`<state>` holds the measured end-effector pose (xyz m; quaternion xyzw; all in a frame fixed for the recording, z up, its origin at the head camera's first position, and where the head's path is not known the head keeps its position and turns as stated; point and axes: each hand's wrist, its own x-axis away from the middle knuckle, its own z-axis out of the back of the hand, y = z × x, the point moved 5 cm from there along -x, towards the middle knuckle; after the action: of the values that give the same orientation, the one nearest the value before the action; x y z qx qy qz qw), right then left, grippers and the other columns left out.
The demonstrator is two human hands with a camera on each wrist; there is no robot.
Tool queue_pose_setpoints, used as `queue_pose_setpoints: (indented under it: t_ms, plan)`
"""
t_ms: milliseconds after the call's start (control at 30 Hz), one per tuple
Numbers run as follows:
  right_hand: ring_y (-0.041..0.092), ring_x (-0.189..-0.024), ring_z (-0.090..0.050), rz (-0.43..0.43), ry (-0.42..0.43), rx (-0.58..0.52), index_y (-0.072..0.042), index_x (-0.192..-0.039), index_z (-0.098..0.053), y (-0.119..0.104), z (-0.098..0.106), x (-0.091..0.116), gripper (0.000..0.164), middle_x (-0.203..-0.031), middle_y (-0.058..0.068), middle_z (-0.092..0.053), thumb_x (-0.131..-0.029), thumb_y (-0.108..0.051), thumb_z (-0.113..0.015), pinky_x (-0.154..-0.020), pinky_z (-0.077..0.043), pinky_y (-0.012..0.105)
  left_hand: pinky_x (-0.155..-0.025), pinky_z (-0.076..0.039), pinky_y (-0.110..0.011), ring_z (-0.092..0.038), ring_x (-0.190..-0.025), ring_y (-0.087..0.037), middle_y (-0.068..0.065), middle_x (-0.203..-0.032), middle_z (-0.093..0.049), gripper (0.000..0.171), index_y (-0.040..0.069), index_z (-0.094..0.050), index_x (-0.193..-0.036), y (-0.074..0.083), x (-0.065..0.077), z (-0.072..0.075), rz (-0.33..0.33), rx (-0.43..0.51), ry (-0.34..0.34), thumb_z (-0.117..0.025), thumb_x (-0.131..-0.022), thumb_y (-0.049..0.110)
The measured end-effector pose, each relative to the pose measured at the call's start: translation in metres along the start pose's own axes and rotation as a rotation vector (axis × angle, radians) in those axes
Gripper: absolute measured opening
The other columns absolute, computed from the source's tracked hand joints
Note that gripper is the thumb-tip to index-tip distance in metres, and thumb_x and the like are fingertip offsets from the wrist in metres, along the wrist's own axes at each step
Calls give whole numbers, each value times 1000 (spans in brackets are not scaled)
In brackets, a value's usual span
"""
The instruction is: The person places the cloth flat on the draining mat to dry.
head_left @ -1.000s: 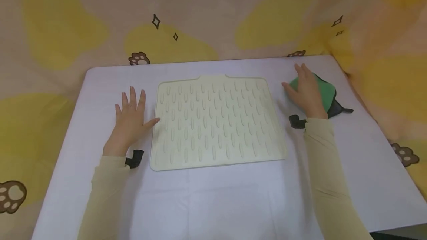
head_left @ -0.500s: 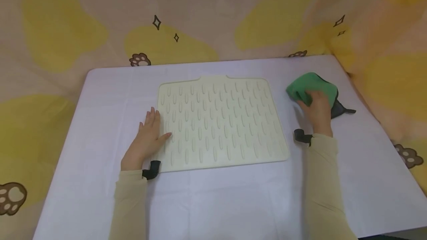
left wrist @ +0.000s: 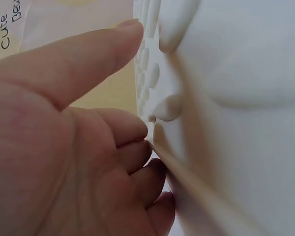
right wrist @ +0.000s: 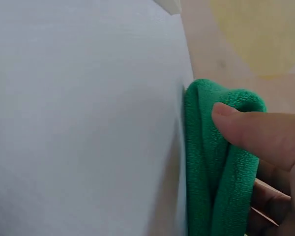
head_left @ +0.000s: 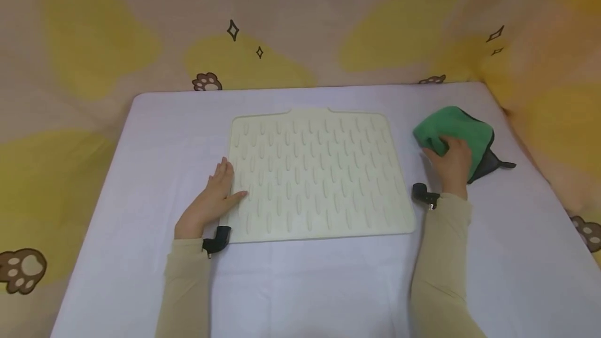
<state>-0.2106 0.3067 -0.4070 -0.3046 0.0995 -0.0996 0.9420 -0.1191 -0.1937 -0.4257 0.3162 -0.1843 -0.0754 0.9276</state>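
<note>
A cream mat (head_left: 310, 171) with rows of raised oblong bumps and a tab on its far side lies flat on the white table. At its left edge is my left hand (head_left: 211, 202), fingers together along the rim and thumb reaching over the top. In the left wrist view the fingertips (left wrist: 162, 179) meet the mat's edge, while the thumb (left wrist: 98, 51) is spread apart from them. To the right, my right hand (head_left: 453, 166) pinches a fold of a green cloth (head_left: 474, 127) between thumb and fingers. The cloth has a dark corner with a loop (head_left: 490, 166), resting on the table.
The white-covered table (head_left: 319, 286) ends at the back against a patterned yellow and pink curtain (head_left: 300, 25), which also runs down the right side. A black wrist camera (head_left: 218, 239) sits by the left cuff, another black camera (head_left: 424, 195) by the right.
My left hand has moved right, from the table onto the mat's left edge. My right hand has gone from lying flat over the cloth to pinching a fold of it.
</note>
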Motion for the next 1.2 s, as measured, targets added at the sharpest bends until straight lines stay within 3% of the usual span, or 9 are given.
queue_pose_setpoints:
  t_ms: [133,333,733,1000,1133,1200]
  plan:
    - [44,-123,-37,-17,63,-35,9,-126,-51,8,-6,5,49,-124,30,-48,-86,-14,-68,-105,-25,51,-112,4,-50,13,-140,-36,-23,-152,16,83,-14,1,-143,0,1,-2,5,-23,9,-53,-97,28]
    - [44,-120,-38,-7,94,-57,11,-124,-53,10,-5,8,45,-120,31,-49,-87,-10,-66,-104,-24,51,-111,2,-54,12,-140,-38,-24,-152,16,82,-16,0,-142,1,1,-1,-11,-91,6,-52,-97,28]
    - [40,-107,-46,-11,215,-48,9,-110,-62,12,-5,1,27,-105,27,-57,-88,-7,-64,-98,-29,49,-110,3,-56,14,-139,-39,-25,-151,18,82,-17,1,-141,2,-2,-1,-10,-88,-17,-51,-97,28]
    - [21,-102,-48,-165,315,-242,6,-109,-63,18,4,2,25,-101,5,-54,-92,-12,-60,-91,-37,30,-111,3,-54,14,-139,-38,-24,-151,18,82,-16,2,-142,5,0,2,-6,-98,-11,-51,-98,30]
    - [9,-96,-48,-241,366,-481,-7,-93,-67,12,12,4,5,-94,-6,-54,-89,-9,-65,-85,-36,21,-110,3,-55,15,-139,-39,-25,-151,19,82,-16,2,-142,6,1,2,2,-99,-19,-51,-98,29]
    - [6,-92,-47,-258,387,-619,-14,-84,-65,7,14,5,9,-89,-8,-54,-87,-6,-66,-82,-36,20,-110,3,-55,15,-139,-39,-25,-151,19,83,-15,2,-142,6,1,1,4,-100,-21,-51,-98,29]
